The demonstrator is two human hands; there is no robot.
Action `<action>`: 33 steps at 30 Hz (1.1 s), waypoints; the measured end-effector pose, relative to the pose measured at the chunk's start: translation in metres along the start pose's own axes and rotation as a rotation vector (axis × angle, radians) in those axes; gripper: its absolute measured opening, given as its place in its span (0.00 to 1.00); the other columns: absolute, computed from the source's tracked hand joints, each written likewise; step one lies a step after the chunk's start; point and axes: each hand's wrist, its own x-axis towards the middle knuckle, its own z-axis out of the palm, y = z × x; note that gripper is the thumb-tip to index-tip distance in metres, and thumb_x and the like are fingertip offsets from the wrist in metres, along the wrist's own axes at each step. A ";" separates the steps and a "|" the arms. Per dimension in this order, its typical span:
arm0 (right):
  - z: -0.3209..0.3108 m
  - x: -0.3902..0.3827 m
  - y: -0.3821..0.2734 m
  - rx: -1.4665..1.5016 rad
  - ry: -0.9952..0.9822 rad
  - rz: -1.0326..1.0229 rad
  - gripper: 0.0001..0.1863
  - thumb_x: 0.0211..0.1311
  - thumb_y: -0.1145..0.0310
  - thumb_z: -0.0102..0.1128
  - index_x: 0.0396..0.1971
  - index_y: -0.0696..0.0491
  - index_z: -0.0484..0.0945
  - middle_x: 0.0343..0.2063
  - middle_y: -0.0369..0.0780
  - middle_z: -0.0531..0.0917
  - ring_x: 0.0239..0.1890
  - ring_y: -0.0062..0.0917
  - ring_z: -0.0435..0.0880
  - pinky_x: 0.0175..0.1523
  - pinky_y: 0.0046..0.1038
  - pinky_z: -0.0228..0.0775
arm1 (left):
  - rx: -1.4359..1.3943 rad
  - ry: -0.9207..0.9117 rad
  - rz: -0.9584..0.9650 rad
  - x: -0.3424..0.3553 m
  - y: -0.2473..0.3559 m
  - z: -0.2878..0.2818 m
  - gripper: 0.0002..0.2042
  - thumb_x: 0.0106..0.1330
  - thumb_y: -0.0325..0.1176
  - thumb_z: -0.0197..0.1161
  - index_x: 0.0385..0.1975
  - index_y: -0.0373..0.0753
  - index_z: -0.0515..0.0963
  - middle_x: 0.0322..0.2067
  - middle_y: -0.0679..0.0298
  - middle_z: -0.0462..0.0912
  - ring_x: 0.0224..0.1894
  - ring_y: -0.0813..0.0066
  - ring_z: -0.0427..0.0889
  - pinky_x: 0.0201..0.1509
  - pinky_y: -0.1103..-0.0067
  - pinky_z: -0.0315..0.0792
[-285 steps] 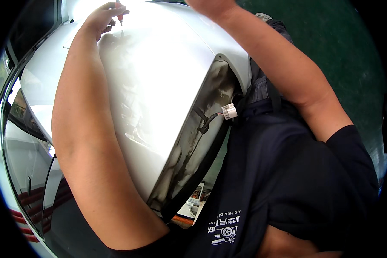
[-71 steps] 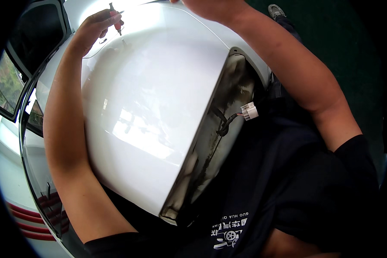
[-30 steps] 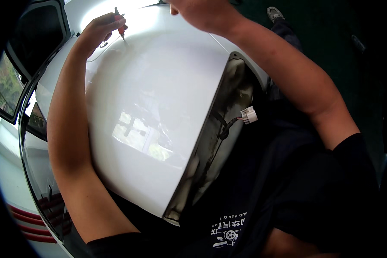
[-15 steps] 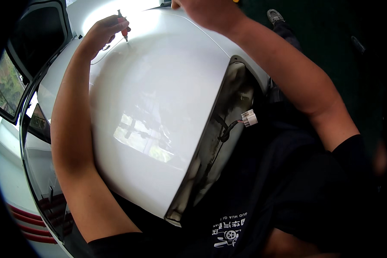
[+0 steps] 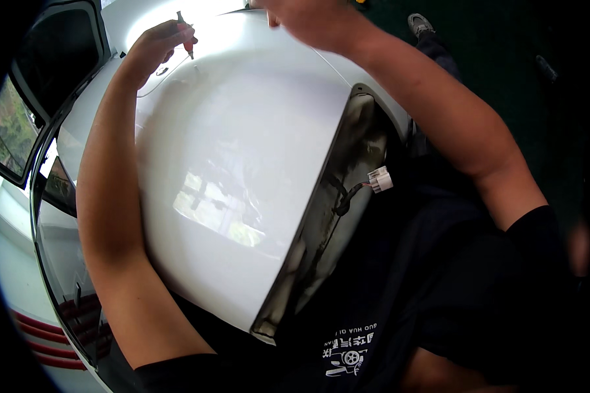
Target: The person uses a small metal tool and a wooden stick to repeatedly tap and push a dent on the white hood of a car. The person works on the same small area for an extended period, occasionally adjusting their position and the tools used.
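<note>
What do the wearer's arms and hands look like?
Left hand and right hand show no glove or watch; the picture edge crops the right one. Both arms are bare below short dark sleeves of a dark shirt with a white print.

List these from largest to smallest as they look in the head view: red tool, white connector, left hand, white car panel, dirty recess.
1. White car panel
2. Dirty recess
3. Left hand
Not ranked: red tool and white connector; the tool looks longer but slimmer, and the hand partly covers it.
</note>
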 end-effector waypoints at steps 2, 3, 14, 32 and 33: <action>-0.003 0.003 -0.010 0.091 0.104 -0.021 0.21 0.76 0.65 0.50 0.62 0.59 0.72 0.33 0.39 0.82 0.30 0.21 0.79 0.39 0.26 0.74 | -0.001 0.012 -0.011 -0.003 0.005 0.001 0.20 0.74 0.51 0.62 0.49 0.40 0.84 0.40 0.64 0.88 0.27 0.81 0.64 0.32 0.81 0.62; -0.001 0.003 -0.011 0.087 0.144 -0.044 0.21 0.76 0.65 0.50 0.62 0.59 0.72 0.33 0.39 0.82 0.30 0.21 0.79 0.39 0.26 0.74 | -0.001 0.019 -0.014 -0.003 0.008 0.000 0.19 0.73 0.50 0.62 0.48 0.39 0.84 0.40 0.64 0.87 0.27 0.80 0.64 0.33 0.79 0.63; 0.012 -0.006 0.017 -0.109 0.041 -0.082 0.21 0.73 0.61 0.54 0.59 0.57 0.77 0.32 0.41 0.84 0.30 0.25 0.82 0.40 0.31 0.74 | -0.002 -0.045 -0.044 -0.001 0.007 0.000 0.18 0.73 0.48 0.63 0.49 0.39 0.83 0.41 0.64 0.89 0.27 0.81 0.64 0.32 0.80 0.63; 0.012 -0.009 0.017 -0.198 0.071 -0.175 0.18 0.74 0.62 0.54 0.57 0.54 0.79 0.26 0.41 0.82 0.26 0.24 0.82 0.34 0.28 0.75 | -0.085 -0.122 -0.067 -0.005 -0.002 -0.013 0.19 0.76 0.45 0.63 0.55 0.36 0.80 0.44 0.60 0.89 0.26 0.82 0.63 0.30 0.85 0.62; 0.011 -0.008 0.015 -0.241 0.091 -0.216 0.18 0.73 0.62 0.55 0.57 0.54 0.79 0.26 0.41 0.82 0.26 0.24 0.82 0.34 0.28 0.75 | -0.079 -0.140 -0.070 -0.002 0.001 -0.014 0.20 0.76 0.46 0.63 0.56 0.36 0.80 0.44 0.60 0.89 0.26 0.82 0.63 0.30 0.85 0.62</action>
